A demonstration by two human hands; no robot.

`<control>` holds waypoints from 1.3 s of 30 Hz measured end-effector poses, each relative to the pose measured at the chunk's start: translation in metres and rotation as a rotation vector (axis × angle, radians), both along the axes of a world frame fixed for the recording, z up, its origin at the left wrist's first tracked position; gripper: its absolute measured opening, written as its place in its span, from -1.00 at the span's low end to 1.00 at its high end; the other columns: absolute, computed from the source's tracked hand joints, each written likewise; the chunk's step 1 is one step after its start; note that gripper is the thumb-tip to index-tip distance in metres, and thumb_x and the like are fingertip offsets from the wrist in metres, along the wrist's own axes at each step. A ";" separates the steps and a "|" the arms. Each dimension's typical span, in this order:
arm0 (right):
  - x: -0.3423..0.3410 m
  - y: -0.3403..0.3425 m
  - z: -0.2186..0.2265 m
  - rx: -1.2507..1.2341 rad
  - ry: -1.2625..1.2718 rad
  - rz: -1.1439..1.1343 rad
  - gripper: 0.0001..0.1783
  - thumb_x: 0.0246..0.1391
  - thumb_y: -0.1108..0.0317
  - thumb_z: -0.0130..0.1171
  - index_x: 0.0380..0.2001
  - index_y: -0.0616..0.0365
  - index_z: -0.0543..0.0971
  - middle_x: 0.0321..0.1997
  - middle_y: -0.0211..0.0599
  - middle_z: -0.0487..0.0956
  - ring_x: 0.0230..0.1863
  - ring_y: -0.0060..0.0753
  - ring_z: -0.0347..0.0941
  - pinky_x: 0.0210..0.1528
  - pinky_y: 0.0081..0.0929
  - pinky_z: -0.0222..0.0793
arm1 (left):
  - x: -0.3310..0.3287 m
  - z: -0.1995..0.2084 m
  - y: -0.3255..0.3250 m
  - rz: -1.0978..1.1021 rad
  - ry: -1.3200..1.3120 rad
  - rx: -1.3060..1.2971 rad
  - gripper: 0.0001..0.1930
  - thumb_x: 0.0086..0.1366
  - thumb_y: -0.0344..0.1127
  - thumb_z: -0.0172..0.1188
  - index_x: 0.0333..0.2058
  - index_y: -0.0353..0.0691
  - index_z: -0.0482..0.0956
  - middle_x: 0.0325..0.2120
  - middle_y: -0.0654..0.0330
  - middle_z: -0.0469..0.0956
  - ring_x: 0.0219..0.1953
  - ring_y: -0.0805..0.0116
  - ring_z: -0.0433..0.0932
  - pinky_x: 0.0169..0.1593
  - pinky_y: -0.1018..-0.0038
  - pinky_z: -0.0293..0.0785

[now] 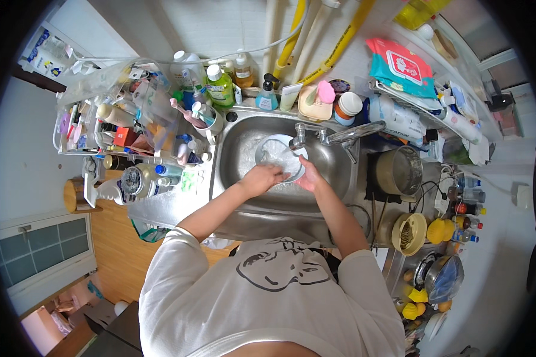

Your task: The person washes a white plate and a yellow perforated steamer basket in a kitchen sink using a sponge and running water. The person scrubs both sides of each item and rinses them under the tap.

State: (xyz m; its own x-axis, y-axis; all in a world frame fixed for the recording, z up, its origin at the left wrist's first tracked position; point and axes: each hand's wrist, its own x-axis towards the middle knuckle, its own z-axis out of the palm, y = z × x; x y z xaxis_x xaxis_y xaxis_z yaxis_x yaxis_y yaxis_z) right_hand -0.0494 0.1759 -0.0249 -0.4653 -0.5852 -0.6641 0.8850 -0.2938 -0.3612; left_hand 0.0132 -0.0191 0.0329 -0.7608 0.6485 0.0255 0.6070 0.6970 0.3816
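A white bowl (264, 146) is held tilted over the metal sink (232, 134), under the faucet (298, 141). Clear water shows inside it. My right hand (308, 176) grips the bowl's right side, the thumb along the rim. From the near left, my left hand (264, 179) presses on the bowl, its bent fingers reaching over the near rim to the inside. Those fingertips are partly hidden, so whether a cloth lies under them is not visible.
Behind the sink stand a green bottle (220, 89), a blue pump bottle (267, 95) and a soap box (314, 107). A cup with toothbrushes (209, 126) is at the left edge. To the right sit a pot (399, 171) and a cream strainer bowl (408, 234).
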 end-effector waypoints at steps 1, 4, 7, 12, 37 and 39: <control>-0.001 0.000 -0.001 -0.013 -0.028 -0.007 -0.46 0.20 0.07 -0.26 0.14 0.14 0.12 0.13 -0.13 0.28 0.01 -0.15 0.35 -0.06 -0.08 0.34 | 0.001 0.002 -0.001 -0.001 -0.061 -0.029 -0.59 0.08 -0.32 0.08 -0.03 -0.05 0.40 -0.13 0.18 0.45 -0.16 0.21 0.46 -0.16 0.35 0.43; -0.009 -0.007 -0.005 0.671 0.493 0.161 -0.49 0.12 0.39 -0.19 0.18 0.02 0.11 0.12 -0.14 0.28 -0.01 -0.18 0.36 -0.22 -0.18 0.43 | -0.006 0.001 -0.009 -0.039 -0.054 0.049 -0.61 0.08 -0.30 0.06 -0.05 -0.05 0.43 -0.24 0.21 0.51 -0.28 0.24 0.51 -0.26 0.37 0.46; -0.010 -0.017 0.031 0.681 0.489 0.305 -0.40 0.04 0.52 -0.13 0.17 -0.16 0.13 0.05 -0.23 0.32 -0.08 -0.34 0.35 -0.25 -0.38 0.41 | -0.007 0.006 -0.013 -0.062 -0.060 0.005 -0.65 0.09 -0.28 0.06 -0.08 -0.06 0.46 -0.31 0.18 0.54 -0.36 0.22 0.53 -0.28 0.37 0.46; 0.003 -0.014 0.023 0.672 0.623 0.204 -0.34 0.00 0.58 -0.10 0.19 -0.10 0.11 0.09 -0.21 0.30 -0.07 -0.34 0.35 -0.19 -0.48 0.37 | -0.011 0.031 -0.015 -0.113 0.108 -0.090 -0.59 0.12 -0.22 0.08 -0.02 -0.06 0.39 -0.08 0.13 0.39 -0.04 0.19 0.37 -0.05 0.23 0.35; 0.015 -0.055 0.018 0.305 0.752 0.485 -0.57 0.19 0.22 -0.24 0.11 0.06 0.27 0.12 -0.29 0.32 0.14 -0.38 0.21 0.10 -0.45 0.15 | -0.031 -0.063 -0.008 1.095 -1.122 1.169 -0.58 0.07 -0.13 -0.14 -0.04 0.02 0.14 -0.29 0.16 0.34 -0.33 0.32 0.41 -0.44 0.40 0.50; 0.015 -0.064 0.016 0.274 0.655 0.278 -0.56 0.19 0.27 -0.25 0.14 0.06 0.23 0.18 -0.31 0.25 0.19 -0.40 0.12 0.13 -0.45 0.11 | -0.035 -0.062 0.000 1.017 -1.144 1.111 -0.59 0.11 -0.06 -0.14 -0.06 -0.01 0.20 -0.20 0.13 0.38 -0.23 0.27 0.45 -0.35 0.33 0.52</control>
State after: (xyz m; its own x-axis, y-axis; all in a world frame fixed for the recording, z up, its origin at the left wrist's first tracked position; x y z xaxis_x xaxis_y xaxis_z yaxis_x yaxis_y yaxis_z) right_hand -0.0342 0.1118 -0.0085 -0.6739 -0.5927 -0.4411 0.4928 0.0841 -0.8661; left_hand -0.0217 -0.0188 -0.0287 -0.7433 0.0499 -0.6671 -0.6580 -0.2342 0.7156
